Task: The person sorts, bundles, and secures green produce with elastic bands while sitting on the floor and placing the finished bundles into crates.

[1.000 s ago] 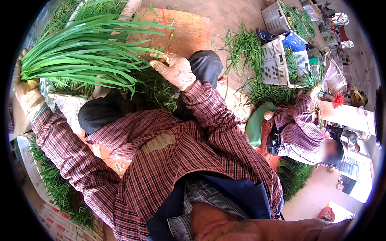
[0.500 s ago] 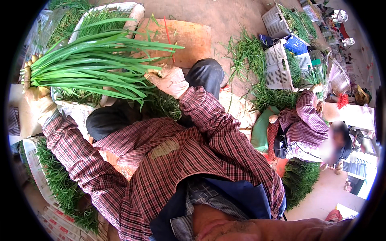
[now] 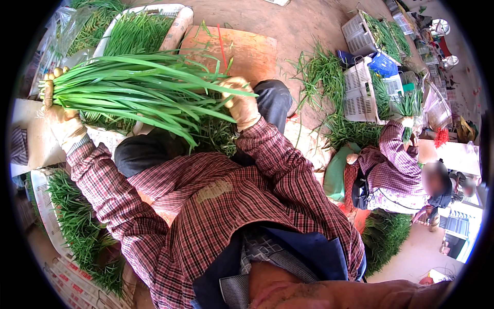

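Note:
A thick bunch of garlic chives [image 3: 144,87], with long flat green leaves, lies sideways in the air above my knees. My left hand [image 3: 64,121], in a pale, stained glove, is closed around its base end at the far left. The leaves fan out toward the right, some of them drooping at the tips. My right hand [image 3: 241,103], gloved too, is at the leaf ends near my right knee. Its fingers are curled at the leaf tips, and one leaf crosses in front of it. Some of its fingertips are hidden.
A white crate [image 3: 182,20] of greens stands beyond the bunch, beside a wooden board [image 3: 257,49]. Loose greens [image 3: 327,77] litter the floor. Further crates [image 3: 360,92] stand at right, near another seated person [image 3: 391,170] handling greens. Another crate [image 3: 43,201] is at lower left.
Both hands and the bunch have shifted slightly right in the picture. My right hand has moved outward along the leaves to their tips. The other person remains seated.

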The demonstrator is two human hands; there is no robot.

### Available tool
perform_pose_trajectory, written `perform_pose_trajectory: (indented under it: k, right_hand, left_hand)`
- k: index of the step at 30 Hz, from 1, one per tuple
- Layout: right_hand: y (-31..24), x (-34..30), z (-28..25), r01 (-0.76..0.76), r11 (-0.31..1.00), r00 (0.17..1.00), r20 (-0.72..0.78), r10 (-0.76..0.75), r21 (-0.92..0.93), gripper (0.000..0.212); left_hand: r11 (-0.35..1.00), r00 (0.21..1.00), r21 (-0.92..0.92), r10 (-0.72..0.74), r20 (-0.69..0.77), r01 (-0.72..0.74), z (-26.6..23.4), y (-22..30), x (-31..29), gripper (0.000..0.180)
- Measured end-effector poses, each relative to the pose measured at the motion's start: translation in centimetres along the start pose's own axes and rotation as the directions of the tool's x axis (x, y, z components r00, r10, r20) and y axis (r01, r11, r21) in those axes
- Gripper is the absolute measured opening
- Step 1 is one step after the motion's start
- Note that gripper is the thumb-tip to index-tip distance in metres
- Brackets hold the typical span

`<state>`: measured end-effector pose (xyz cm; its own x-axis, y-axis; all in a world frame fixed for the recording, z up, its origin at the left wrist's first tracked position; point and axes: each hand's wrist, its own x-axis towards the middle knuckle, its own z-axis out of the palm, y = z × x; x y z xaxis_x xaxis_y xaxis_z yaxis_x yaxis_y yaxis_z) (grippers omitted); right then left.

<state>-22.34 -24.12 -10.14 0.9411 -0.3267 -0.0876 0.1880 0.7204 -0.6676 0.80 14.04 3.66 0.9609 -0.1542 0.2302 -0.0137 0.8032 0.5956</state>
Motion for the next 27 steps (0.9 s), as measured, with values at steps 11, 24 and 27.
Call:
perform_pose_trajectory:
  k: [11, 24, 27]
  right_hand:
    - [-8.0, -0.1, 2.0, 0.136, 0.517, 0.987, 0.072, -0.142, -0.845, 0.022]
    - [-8.7, -3.7, 12.0, 0.831, 0.377, 0.494, 0.855, -0.161, -0.409, 0.032]
    - [-7.3, -4.1, 13.4, 0.833, 0.051, 0.549, 0.835, 0.043, -0.551, 0.026]
  left_hand:
    - [0.930, 0.981, -0.365, 0.106, 0.164, -0.039, 3.1, -1.6, -5.1, 0.019]
    - [0.854, 0.961, -0.521, 0.138, 0.238, 0.006, 5.6, -3.8, -5.6, 0.030]
    - [0.852, 0.956, -0.523, 0.143, 0.257, 0.013, 5.6, -3.9, -5.5, 0.031]
